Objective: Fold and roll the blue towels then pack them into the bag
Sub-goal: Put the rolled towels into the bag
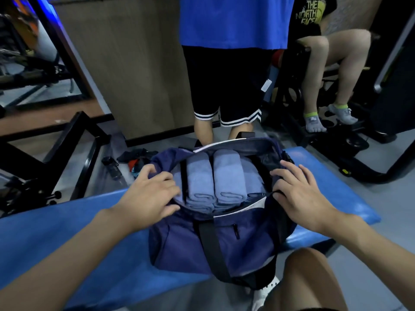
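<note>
While both hands sit at the mouth of the navy duffel bag (184,239), the packing looks about finished: two rolled blue towels (199,176) lie side by side inside it, long axes running 12 to 6, spiral ends facing the wearer. The bag rests crosswise on the blue padded counter (67,232), its own length running 9 to 3, so the rolls sit square across it.

At the 9 o'clock end of the opening, the left hand (148,194) lies spread over the rim, fingers bent onto the cloth and one fingertip touching the nearest roll. I cannot tell whether it actually pinches the fabric. At 3 o'clock the right hand (301,196) has its fingers curled round the dark rim, gripping it.

What comes next, I'd judge, is drawing the far lip at 12 and the near lip at 6 together over the towels. Both hands are equally close to that seam, each at one end.

More roll ends peek out under the top pair at 6, but how many lie beneath is hidden. I can't find a zip slider anywhere. A black strap (211,243) hangs down the near wall, and the wearer's knee (307,277) cuts off the bag's lower right corner.
</note>
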